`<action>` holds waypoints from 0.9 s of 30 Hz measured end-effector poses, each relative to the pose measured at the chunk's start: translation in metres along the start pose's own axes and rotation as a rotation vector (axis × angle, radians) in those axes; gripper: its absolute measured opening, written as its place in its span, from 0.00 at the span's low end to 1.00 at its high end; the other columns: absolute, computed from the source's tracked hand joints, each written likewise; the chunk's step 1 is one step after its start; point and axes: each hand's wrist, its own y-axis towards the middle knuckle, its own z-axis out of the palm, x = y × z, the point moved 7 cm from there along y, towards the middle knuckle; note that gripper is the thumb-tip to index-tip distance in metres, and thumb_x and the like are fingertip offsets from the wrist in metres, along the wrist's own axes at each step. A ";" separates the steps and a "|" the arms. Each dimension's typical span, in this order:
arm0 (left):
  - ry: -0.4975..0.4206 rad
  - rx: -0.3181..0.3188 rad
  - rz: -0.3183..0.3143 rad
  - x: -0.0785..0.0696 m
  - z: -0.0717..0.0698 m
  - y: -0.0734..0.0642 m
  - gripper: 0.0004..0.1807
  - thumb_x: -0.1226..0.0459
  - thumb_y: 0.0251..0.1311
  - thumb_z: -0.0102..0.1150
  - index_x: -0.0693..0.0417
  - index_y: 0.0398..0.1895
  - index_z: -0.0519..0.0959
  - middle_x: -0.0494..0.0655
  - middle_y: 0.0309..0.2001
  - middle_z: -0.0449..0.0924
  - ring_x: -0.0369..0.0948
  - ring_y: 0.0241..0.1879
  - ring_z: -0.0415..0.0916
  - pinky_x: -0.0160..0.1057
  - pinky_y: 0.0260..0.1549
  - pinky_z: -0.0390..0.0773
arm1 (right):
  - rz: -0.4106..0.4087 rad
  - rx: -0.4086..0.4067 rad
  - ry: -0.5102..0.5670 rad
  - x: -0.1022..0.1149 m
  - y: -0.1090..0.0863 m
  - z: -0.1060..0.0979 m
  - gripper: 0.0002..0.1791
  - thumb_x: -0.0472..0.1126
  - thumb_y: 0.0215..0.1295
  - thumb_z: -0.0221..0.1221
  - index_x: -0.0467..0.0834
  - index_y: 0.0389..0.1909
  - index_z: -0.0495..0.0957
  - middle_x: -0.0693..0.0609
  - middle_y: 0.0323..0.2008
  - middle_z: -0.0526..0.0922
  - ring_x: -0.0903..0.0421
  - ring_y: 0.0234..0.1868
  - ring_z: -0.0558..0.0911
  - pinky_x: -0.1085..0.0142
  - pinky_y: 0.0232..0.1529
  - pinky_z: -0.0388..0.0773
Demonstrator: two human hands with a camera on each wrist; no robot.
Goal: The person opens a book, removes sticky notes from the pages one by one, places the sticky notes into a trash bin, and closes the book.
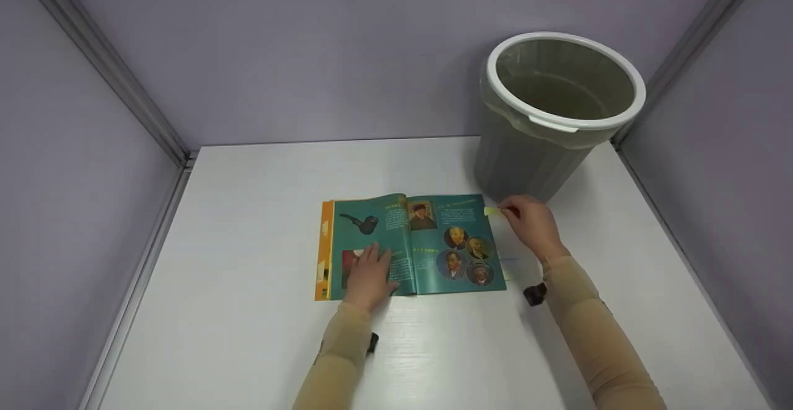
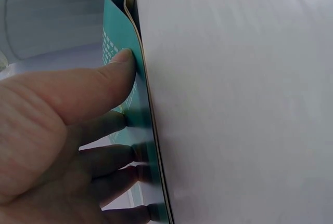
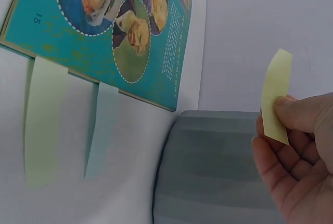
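Observation:
An open magazine (image 1: 458,274) with teal pages lies on the white table. My left hand (image 1: 370,277) rests flat on its left page, fingers spread. In the left wrist view the thumb (image 2: 117,76) presses near the lower edge of the page. Off the magazine's right edge, my right hand (image 1: 531,224) pinches a yellow sticky tab (image 3: 277,94) between thumb and fingers, clear of the page in the right wrist view. A pale green tab (image 3: 46,122) and a light blue tab (image 3: 102,128) stick out from the magazine's right edge.
A grey trash bin (image 1: 526,162) with a white rim and a liner stands at the back right, just beyond my right hand. Pale wall panels (image 1: 297,51) enclose the white table (image 1: 248,212) at the back and both sides.

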 end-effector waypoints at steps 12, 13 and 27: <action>0.013 -0.012 0.009 -0.001 -0.002 -0.001 0.39 0.56 0.58 0.71 0.63 0.69 0.68 0.66 0.72 0.59 0.58 0.72 0.55 0.63 0.66 0.58 | -0.104 -0.096 0.015 0.031 0.008 -0.037 0.04 0.31 0.66 0.62 0.36 0.38 0.84 0.41 0.37 0.84 0.46 0.38 0.80 0.52 0.41 0.77; 0.016 -0.013 0.009 -0.001 -0.002 -0.001 0.39 0.56 0.58 0.70 0.63 0.69 0.68 0.66 0.72 0.59 0.58 0.72 0.55 0.63 0.66 0.58 | -0.115 -0.107 0.019 0.034 0.009 -0.043 0.04 0.31 0.65 0.63 0.36 0.38 0.84 0.41 0.37 0.84 0.47 0.38 0.80 0.52 0.41 0.77; -0.011 -0.018 0.009 -0.001 -0.002 -0.001 0.38 0.57 0.58 0.70 0.63 0.69 0.68 0.67 0.72 0.59 0.59 0.72 0.55 0.63 0.66 0.58 | -0.297 -0.296 -0.016 0.090 0.024 -0.133 0.03 0.27 0.63 0.63 0.34 0.37 0.84 0.41 0.35 0.83 0.50 0.35 0.79 0.60 0.37 0.73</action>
